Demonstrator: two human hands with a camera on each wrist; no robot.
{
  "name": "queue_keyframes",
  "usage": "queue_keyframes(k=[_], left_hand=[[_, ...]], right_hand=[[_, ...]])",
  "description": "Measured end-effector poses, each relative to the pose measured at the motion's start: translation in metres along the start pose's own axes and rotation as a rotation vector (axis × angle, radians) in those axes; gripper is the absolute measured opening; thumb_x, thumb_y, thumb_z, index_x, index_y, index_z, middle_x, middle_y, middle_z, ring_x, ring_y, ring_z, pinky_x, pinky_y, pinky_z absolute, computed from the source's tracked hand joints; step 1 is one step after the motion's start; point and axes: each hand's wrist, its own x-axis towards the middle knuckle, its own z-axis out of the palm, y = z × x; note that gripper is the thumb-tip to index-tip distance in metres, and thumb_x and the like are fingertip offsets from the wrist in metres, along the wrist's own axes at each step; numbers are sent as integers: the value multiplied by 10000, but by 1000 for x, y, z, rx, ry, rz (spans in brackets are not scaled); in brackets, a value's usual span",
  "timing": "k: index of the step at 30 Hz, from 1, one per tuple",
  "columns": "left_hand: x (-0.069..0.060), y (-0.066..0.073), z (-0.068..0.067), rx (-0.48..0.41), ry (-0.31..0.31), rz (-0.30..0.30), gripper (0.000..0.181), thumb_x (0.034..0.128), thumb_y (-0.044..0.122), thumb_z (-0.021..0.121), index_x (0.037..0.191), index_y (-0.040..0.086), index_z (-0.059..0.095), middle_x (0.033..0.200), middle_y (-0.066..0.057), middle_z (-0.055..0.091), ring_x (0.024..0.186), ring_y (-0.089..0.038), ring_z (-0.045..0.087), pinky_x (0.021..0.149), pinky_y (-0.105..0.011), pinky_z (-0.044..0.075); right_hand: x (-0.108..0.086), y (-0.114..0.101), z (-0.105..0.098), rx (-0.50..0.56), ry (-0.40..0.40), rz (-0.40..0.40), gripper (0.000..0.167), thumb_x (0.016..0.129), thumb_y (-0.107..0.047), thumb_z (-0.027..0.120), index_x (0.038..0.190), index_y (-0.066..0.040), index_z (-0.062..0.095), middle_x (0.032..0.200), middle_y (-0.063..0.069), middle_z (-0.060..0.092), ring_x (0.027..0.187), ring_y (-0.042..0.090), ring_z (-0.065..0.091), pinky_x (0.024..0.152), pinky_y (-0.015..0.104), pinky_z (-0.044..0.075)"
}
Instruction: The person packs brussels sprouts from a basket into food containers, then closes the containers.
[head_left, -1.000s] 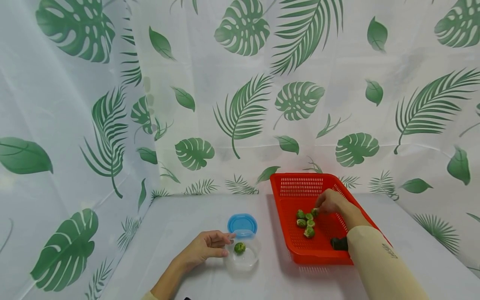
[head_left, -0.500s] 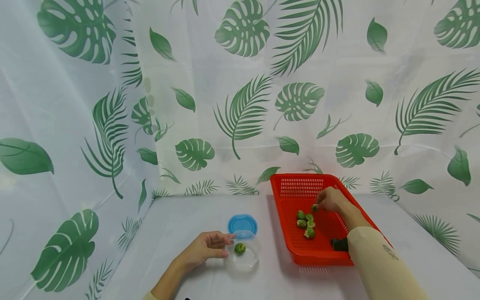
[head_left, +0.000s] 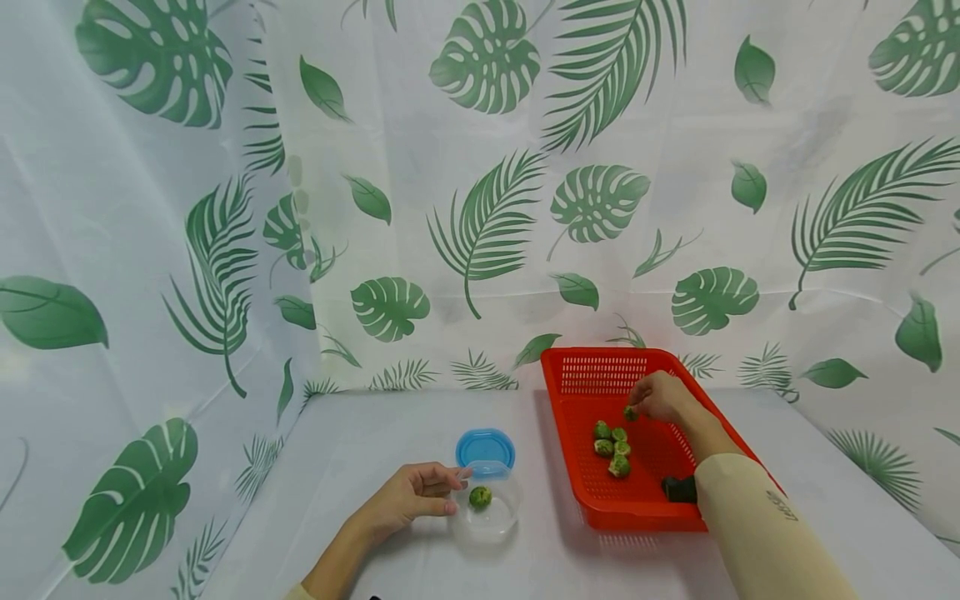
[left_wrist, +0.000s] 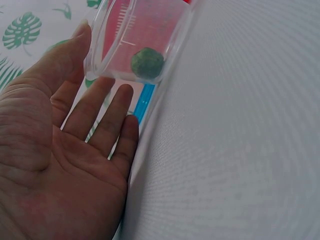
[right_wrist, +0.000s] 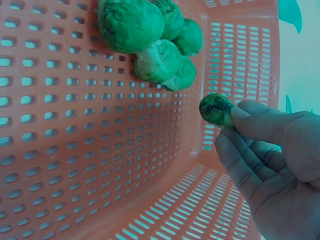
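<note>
My right hand [head_left: 662,397] is over the red basket and pinches a Brussels sprout [right_wrist: 216,109] between thumb and fingertips. The right wrist view shows dark patches on that sprout. Several other green Brussels sprouts [head_left: 618,448] lie clustered on the basket floor. On the table, my left hand [head_left: 416,497] is at the left side of a clear plastic container [head_left: 497,522], its fingers fairly straight and close to the rim [left_wrist: 95,70]. One Brussels sprout [left_wrist: 147,63] sits inside the container.
The red perforated basket [head_left: 564,433] stands on the right of the white table. Behind the container lies a blue lid [head_left: 485,448]. A black band [head_left: 678,489] is at the right wrist. Leaf-patterned sheets [head_left: 480,242] hang behind and at the sides.
My right hand has lifted the pinched sprout slightly away from the cluster, up and toward the back of the basket. The left hand and container have stayed put.
</note>
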Motion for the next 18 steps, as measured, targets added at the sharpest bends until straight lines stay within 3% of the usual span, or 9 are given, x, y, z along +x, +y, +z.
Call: queue_keyframes(k=[11, 18], left_hand=[[0, -1, -1, 13, 0, 5, 501, 914, 109, 802, 1267, -162, 572, 1525, -131, 565, 1484, -262, 470, 1187, -303, 418], [0, 0, 0, 6, 2, -2, 447, 913, 109, 803, 1252, -112, 615, 1529, -124, 564, 1475, -261, 483, 1184, -315, 425]], right_hand=[[2, -6, -1, -1, 25, -31, 113, 949, -33, 715, 1043, 18, 755, 974, 155, 747, 818, 244, 622, 731, 353, 596], [4, -10, -1, -4, 51, -33, 116, 952, -61, 726, 1049, -12, 766, 978, 142, 751, 843, 261, 627, 730, 345, 586]])
